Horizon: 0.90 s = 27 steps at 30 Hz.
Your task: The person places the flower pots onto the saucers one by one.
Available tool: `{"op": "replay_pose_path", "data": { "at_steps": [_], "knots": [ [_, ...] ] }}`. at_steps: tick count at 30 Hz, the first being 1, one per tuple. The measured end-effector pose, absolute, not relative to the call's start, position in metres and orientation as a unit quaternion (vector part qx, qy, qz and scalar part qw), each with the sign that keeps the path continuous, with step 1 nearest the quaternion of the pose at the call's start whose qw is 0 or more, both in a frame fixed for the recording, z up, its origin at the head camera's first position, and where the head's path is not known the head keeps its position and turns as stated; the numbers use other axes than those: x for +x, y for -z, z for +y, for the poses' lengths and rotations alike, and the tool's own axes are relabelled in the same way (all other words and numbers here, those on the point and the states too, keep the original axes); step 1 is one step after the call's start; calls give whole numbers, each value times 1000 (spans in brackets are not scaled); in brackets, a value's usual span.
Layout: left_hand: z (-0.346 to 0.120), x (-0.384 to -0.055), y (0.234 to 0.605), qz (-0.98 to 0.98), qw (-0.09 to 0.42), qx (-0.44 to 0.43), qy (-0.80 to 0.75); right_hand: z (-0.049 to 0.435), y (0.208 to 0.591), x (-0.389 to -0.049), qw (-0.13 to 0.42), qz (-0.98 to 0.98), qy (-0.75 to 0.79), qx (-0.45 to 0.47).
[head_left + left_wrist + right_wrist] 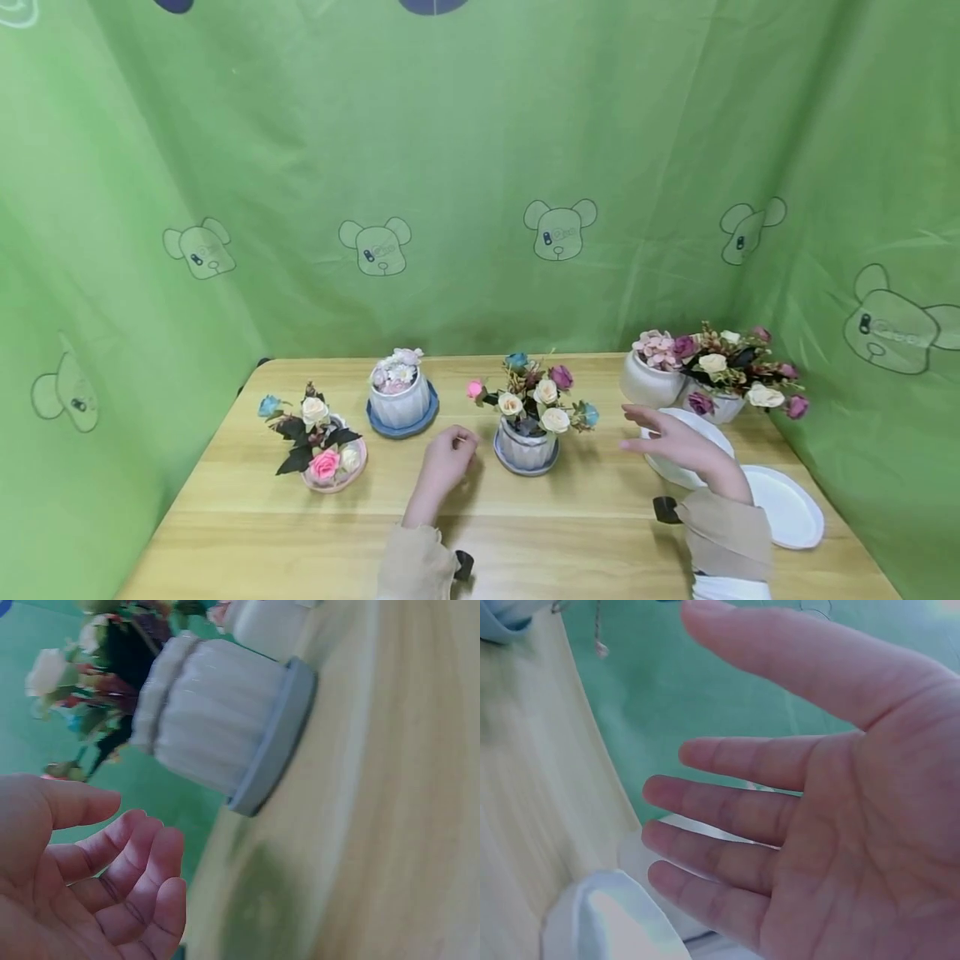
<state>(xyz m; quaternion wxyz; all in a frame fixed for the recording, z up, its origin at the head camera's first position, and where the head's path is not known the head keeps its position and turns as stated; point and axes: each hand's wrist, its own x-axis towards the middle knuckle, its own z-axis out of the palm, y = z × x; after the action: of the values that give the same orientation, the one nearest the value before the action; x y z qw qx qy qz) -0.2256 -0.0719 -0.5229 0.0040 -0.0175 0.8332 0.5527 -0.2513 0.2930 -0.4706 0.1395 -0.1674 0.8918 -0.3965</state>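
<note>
My left hand (pixel 448 458) hovers over the table, fingers loosely bent and holding nothing. Just right of it stands a ribbed white flower pot (pixel 525 452) on a blue-grey saucer (pixel 553 463), full of cream, blue, pink and purple artificial roses (pixel 546 392). In the left wrist view that pot (pixel 217 712) and its saucer (pixel 277 742) lie beyond the fingertips. My right hand (pixel 678 446) is spread with straight, empty fingers and overlaps a round white dish (pixel 712 432) in the head view. The right wrist view shows its bare palm, with the white dish (pixel 559 922) below the fingers.
At the back left, a white pot (pixel 400 406) of pale flowers stands on a blue saucer (pixel 405 430). Nearer left, roses with dark leaves fill a pot on a pink saucer (pixel 363 462). Two flower pots (pixel 651 383) crowd the back right corner. A white plate (pixel 787 508) lies at right.
</note>
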Motion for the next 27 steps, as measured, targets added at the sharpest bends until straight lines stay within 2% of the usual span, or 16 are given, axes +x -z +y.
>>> {"op": "replay_pose_path", "data": {
  "at_steps": [6,12,20,27],
  "knots": [
    [-80,-217,503,825,-3,0,-566,306,465,-243,123,903,383,-154],
    [-82,-210,486,828,18,43,-559,330,467,-238,81,918,364,-134],
    [-72,-201,481,855,113,115,-493,354,466,-234,47,926,371,-40],
    [-51,-196,485,858,158,168,-458,365,479,-241,-9,936,350,43]
  ]
}}
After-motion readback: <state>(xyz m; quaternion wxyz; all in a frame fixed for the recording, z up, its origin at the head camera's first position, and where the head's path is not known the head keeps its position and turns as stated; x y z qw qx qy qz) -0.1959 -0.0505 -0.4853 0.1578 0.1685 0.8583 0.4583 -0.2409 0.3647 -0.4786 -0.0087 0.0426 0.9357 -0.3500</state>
